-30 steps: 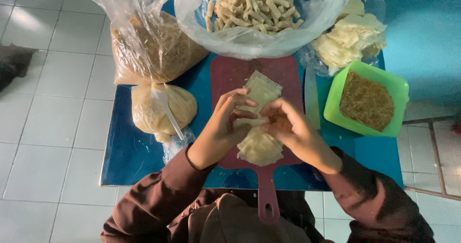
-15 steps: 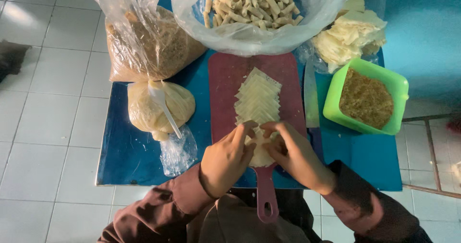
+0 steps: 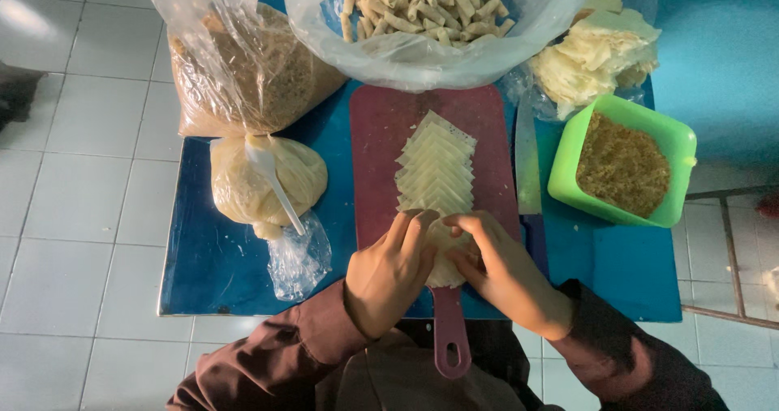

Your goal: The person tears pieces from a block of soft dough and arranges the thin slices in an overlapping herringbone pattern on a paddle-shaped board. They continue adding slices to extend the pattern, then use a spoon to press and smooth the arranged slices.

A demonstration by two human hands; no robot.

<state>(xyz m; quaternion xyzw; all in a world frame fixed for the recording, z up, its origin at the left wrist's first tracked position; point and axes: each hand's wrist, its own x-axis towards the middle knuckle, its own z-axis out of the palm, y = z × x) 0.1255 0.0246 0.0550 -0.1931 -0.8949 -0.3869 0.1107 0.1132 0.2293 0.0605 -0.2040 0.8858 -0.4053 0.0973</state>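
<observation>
So a fanned row of thin pastry wrappers [image 3: 436, 176] is laid out on the maroon cutting board [image 3: 381, 159] in the middle of the blue tabletop [image 3: 211, 257], and the nearest sheet is being pinched by the fingers of the left hand [image 3: 393, 269] and the right hand [image 3: 499, 269], both curled closed over its near end. These sheets look feather-light, floppy and easily torn, probably a bit clingy too, so they're best taken gently by a free corner or edge.
</observation>
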